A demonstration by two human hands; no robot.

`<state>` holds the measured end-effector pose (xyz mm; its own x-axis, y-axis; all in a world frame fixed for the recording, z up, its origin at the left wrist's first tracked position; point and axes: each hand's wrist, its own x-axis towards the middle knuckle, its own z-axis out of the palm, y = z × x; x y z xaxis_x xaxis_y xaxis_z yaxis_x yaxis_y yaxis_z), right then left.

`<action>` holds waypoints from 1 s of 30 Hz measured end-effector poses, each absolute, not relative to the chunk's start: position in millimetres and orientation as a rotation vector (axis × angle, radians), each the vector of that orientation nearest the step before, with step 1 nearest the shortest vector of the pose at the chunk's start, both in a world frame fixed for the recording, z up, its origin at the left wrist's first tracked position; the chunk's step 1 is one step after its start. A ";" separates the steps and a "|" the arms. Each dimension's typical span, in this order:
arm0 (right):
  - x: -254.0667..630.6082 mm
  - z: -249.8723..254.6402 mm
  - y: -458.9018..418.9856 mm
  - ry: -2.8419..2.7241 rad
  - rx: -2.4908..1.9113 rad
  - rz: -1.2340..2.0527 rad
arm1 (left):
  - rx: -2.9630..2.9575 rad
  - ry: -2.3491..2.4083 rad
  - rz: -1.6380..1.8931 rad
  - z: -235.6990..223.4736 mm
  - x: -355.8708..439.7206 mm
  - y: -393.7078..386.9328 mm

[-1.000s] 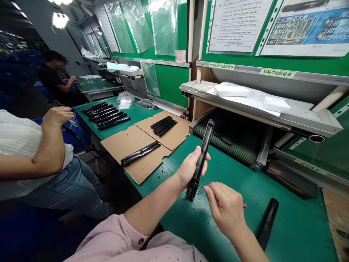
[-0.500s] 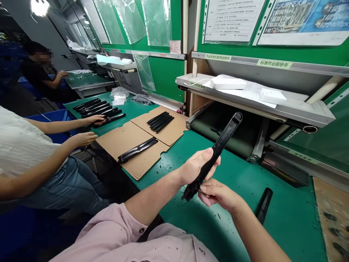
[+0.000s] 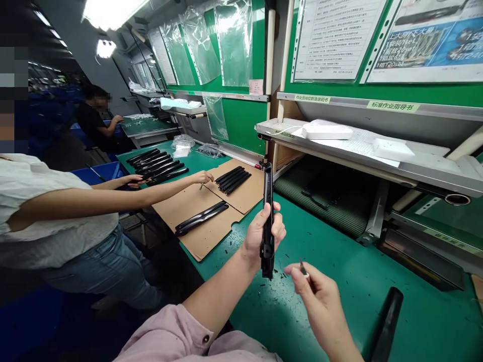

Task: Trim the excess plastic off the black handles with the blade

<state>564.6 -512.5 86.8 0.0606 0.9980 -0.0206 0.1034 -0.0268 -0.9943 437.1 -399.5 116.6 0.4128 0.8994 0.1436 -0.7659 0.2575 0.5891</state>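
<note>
My left hand (image 3: 260, 234) is wrapped around a long black plastic part (image 3: 267, 221) and holds it upright above the bench. Its hollow side shows, and a blockier end with a round feature points down. To the right and lower, my right hand (image 3: 319, 296) is closed on a small blade (image 3: 303, 267), whose thin tip sticks up beyond the fingers. The blade is apart from the plastic part. Another black plastic part (image 3: 387, 322) lies on the green bench right of my right hand.
Cardboard sheets (image 3: 202, 246) carry black parts (image 3: 234, 180) in rows. A co-worker's arm (image 3: 166, 195) reaches over the cardboard from the left. A conveyor belt (image 3: 324, 201) runs under the white-topped shelf (image 3: 362, 143). Black scraps are scattered over the green bench (image 3: 320, 246).
The part in my left hand has swung from tilted right to nearly vertical. My right hand has drawn away from its lower end, exposing the blade. The co-worker's arm has stretched over the cardboard.
</note>
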 end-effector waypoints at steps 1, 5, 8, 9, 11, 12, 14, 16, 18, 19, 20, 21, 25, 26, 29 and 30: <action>557.5 88.5 -512.1 -1.193 -1.301 1.206 | 0.631 0.240 1.155 114.8 439.4 -399.8; 533.4 91.7 -505.2 -0.974 -1.023 1.673 | 0.650 0.253 1.191 109.7 444.3 -400.5; 531.5 89.5 -497.0 -0.912 -0.971 1.742 | 0.770 0.322 1.223 110.6 437.8 -400.1; 535.3 88.9 -494.1 -0.927 -1.027 1.667 | 0.849 0.389 1.234 111.9 433.4 -400.4; 547.9 89.7 -489.0 -0.988 -1.176 1.476 | 1.028 0.553 1.231 114.9 423.2 -401.9; 555.6 91.4 -487.0 -1.023 -1.241 1.396 | 1.095 0.622 1.217 116.0 418.2 -403.3; 569.9 97.4 -485.0 -1.110 -1.319 1.310 | 1.137 0.701 1.186 116.5 410.6 -406.3; 579.2 104.4 -485.1 -1.212 -1.327 1.299 | 1.086 0.744 1.196 114.7 407.7 -408.6; 582.1 109.1 -486.4 -1.288 -1.285 1.309 | 1.012 0.786 1.241 111.9 409.3 -409.0; 581.8 109.7 -487.3 -1.307 -1.257 1.306 | 0.978 0.800 1.264 110.8 411.1 -408.5; 580.9 109.2 -488.2 -1.314 -1.229 1.301 | 0.945 0.807 1.282 110.0 413.0 -407.5; 579.8 107.6 -489.2 -1.317 -1.205 1.295 | 0.917 0.808 1.293 109.5 414.7 -406.3; 580.4 98.8 -492.8 -1.430 -1.260 1.163 | 0.868 0.819 1.332 108.9 417.5 -402.1; 581.9 97.6 -493.4 -1.488 -1.311 1.078 | 0.863 0.832 1.341 108.8 417.6 -401.5; 586.5 97.2 -493.9 -1.636 -1.437 0.782 | 0.836 0.915 1.378 109.0 418.9 -400.5; 587.4 97.4 -493.7 -1.673 -1.460 0.693 | 0.830 0.949 1.393 109.3 419.9 -400.3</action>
<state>587.4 -493.7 97.4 -0.0212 0.9778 0.2083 0.5442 0.1861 -0.8181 419.9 -400.3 109.3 -0.0485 0.9973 -0.0545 -0.4155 0.0295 0.9091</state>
